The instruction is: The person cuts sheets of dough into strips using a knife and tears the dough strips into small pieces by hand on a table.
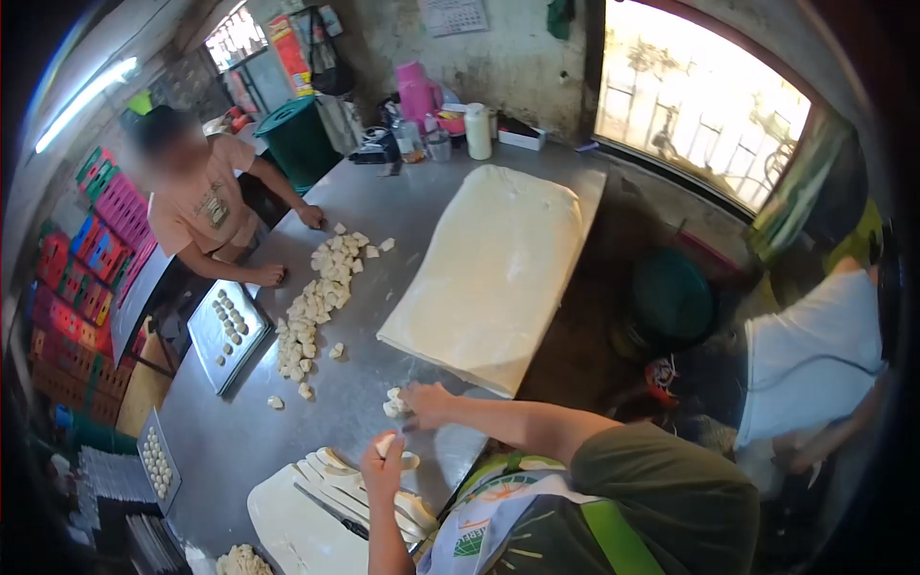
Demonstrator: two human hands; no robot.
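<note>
My left hand (380,470) is closed around a piece of dough (384,445), its end showing above the fingers. My right hand (428,405) is low over the table beside a small cluster of cut dough pieces (394,403); its fingers are blurred, so I cannot tell whether they grip any. Below my left hand lies a flat dough sheet (287,522), partly cut into strips (335,475). A knife (333,511) with a dark handle rests across it. A large folded slab of dough (489,278) lies beyond my right hand.
Many dough pieces (316,307) lie mid-table. Across it, a co-worker (206,196) has both hands at the edge near a tray (230,335) of dough balls. Another tray (156,460) is at the left. Jugs and bottles (477,132) stand at the back; another person (815,355) is at right.
</note>
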